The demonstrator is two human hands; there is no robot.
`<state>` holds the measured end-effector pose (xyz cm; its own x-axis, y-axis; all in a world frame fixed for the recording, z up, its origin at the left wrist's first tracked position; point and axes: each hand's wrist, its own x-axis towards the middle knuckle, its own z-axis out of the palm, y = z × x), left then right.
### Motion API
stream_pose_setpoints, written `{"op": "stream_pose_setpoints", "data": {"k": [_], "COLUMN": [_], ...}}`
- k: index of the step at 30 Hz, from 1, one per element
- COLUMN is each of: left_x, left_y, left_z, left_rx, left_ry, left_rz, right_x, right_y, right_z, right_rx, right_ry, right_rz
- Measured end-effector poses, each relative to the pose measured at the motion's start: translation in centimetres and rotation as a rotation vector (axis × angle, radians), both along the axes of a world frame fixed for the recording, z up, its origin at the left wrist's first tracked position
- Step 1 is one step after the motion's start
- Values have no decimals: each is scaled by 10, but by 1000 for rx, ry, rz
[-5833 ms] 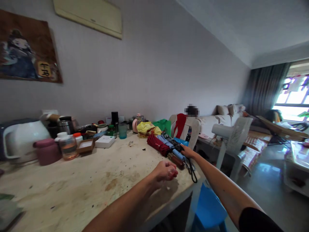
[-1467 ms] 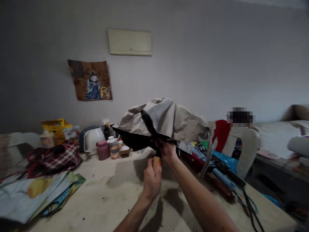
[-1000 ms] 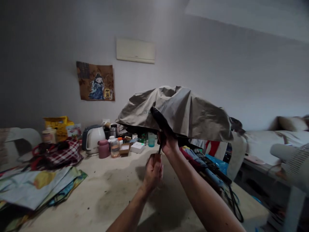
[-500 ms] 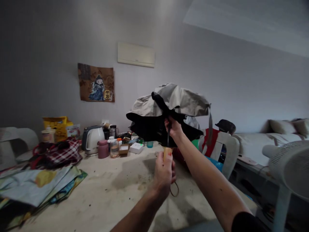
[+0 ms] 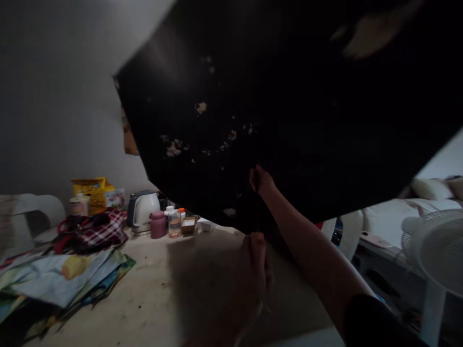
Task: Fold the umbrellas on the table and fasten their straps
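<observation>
A black umbrella (image 5: 307, 111) is spread wide, its dark inner side toward me, with pale worn patches on the left part. It fills the upper middle and right of the view. Low in the middle, my left hand (image 5: 256, 265) is closed around the umbrella's handle, in shadow. Farther up, my right hand (image 5: 261, 179) is closed around the shaft under the canopy, the arm reaching in from the lower right. The shaft itself is nearly lost in the dark.
On the table (image 5: 144, 299) stand a kettle (image 5: 144, 212), a pink jar (image 5: 158, 224), bottles and small boxes. Folded cloths (image 5: 68, 274) and a plaid bag (image 5: 101, 231) lie left. A white fan (image 5: 434, 250) is at the right, near a sofa (image 5: 383, 217).
The umbrella has gone from a half-folded bundle to a wide canopy, hiding the air conditioner and most of the wall picture. Shadow now covers my hands and part of the table.
</observation>
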<state>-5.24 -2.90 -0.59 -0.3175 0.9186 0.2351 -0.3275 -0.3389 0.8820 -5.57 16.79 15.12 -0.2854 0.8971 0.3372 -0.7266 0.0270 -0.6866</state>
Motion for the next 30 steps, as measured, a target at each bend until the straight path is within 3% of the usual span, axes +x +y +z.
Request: {"op": "stream_pose_setpoints", "data": {"k": [3,7,16,20,24,28,30], "left_x": [0,-2,-7,-13,-20,-30,-35], "left_y": [-4,-4,3,21,40,46,46], "left_z": [-3,4,23,22,5,-6,-7], "left_rx": [-19,43,115,208,242,139,62], "left_ry": [-6,49,106,144,207,329,321], "left_rz": [-22,20,49,51,33,-171,-209], "right_x": [7,15,17,12,11,9,7], "right_y": [-2,-14,-37,-40,-38,-35,-35], "right_z": [11,22,28,14,-7,-34,-49], "right_rx": [-62,-73,57,110,121,143,181], "right_ry": [-20,-45,-45,-49,-62,-62,-66], "right_rz": [-14,-29,-86,-107,-164,-267,-300]}}
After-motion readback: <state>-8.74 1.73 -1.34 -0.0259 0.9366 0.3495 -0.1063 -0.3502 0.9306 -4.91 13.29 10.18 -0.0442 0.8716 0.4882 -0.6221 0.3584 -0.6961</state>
